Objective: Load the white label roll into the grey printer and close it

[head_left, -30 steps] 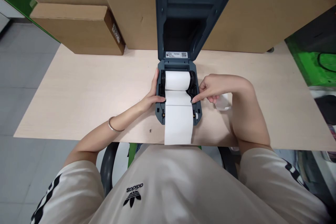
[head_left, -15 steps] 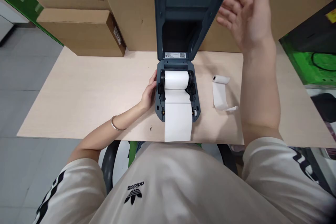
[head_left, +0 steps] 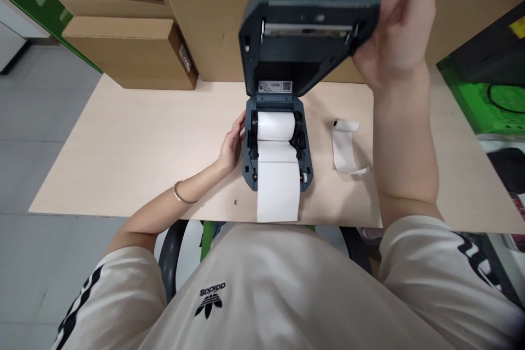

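A dark grey label printer (head_left: pixel 250 169) stands on the table with its lid (head_left: pixel 303 0) raised and tilted forward. Inside sits a white label roll (head_left: pixel 275 126). Its paper strip (head_left: pixel 278 191) runs out over the front of the printer to the table edge. My left hand (head_left: pixel 232 149) rests against the printer's left side, fingers stretched out along it, the tips partly hidden. At the lid's upper right corner, my right hand (head_left: pixel 396 27) grips the lid, with some fingers hidden behind it. A small paper roll (head_left: pixel 345 142), partly unwound, lies right of the printer.
Cardboard boxes (head_left: pixel 205 27) line the back of the wooden table (head_left: pixel 164 136), and a smaller box (head_left: pixel 123 60) stands in front of them at the left. Green and black items (head_left: pixel 500 104) are beyond the table's right edge.
The lid has come forward and down from its more upright position. My right hand, previously open beside it, now holds its corner. My left hand has stayed at the printer's side.
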`<state>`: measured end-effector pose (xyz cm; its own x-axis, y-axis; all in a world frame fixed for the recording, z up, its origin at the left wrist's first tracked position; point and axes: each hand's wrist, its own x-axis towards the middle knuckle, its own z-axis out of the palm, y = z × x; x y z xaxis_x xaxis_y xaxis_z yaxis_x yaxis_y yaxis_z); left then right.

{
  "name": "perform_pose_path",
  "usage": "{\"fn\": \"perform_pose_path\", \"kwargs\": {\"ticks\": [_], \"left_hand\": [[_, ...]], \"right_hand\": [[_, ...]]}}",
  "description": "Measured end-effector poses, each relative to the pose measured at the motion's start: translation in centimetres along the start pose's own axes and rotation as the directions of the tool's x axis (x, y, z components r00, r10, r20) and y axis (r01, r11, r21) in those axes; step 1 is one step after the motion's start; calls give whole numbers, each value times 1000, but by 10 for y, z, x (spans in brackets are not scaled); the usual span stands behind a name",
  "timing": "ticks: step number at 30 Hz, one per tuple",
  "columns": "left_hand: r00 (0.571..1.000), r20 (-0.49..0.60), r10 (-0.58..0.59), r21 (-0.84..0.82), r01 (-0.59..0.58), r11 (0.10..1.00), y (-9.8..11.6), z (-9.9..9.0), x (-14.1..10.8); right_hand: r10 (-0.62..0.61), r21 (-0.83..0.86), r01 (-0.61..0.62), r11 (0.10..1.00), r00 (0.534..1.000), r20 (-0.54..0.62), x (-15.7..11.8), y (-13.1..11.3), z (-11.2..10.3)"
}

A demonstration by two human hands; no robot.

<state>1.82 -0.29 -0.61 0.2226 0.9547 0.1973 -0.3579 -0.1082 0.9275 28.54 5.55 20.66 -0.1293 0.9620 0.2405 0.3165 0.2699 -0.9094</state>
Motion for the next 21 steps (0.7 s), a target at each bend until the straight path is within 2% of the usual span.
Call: {"fn": "perform_pose_path", "kwargs": {"ticks": [2, 5, 8, 12, 14, 16, 21], "left_hand": [[1000, -18, -8, 3, 8, 1000, 0, 1, 0], [998, -52, -37, 7, 38, 999, -2, 1, -1], [996, -78, -34, 15, 35, 999, -1, 2, -3], [995, -55, -88, -34, 87, 996, 7, 7, -8], [994, -47, -100, -40, 98, 994, 11, 8, -9], [995, -42, -90, -27, 89, 996, 12, 9, -9], [997, -6, -72, 18, 72, 997, 9, 11, -5]], "right_hand": [[-117, 114, 113, 987, 993, 26, -12, 2, 4], [-150, 179, 110, 978, 963, 225, -34, 6, 8], [-177, 88, 155, 984, 903, 391, -55, 11, 9], [-251, -80, 336, 938, 822, 512, -79, 25, 14], [-310, -124, 432, 894, 792, 526, -90, 34, 19], [-347, -177, 493, 852, 784, 514, -99, 44, 25], [-329, -291, 528, 798, 785, 524, -114, 59, 34]]}}
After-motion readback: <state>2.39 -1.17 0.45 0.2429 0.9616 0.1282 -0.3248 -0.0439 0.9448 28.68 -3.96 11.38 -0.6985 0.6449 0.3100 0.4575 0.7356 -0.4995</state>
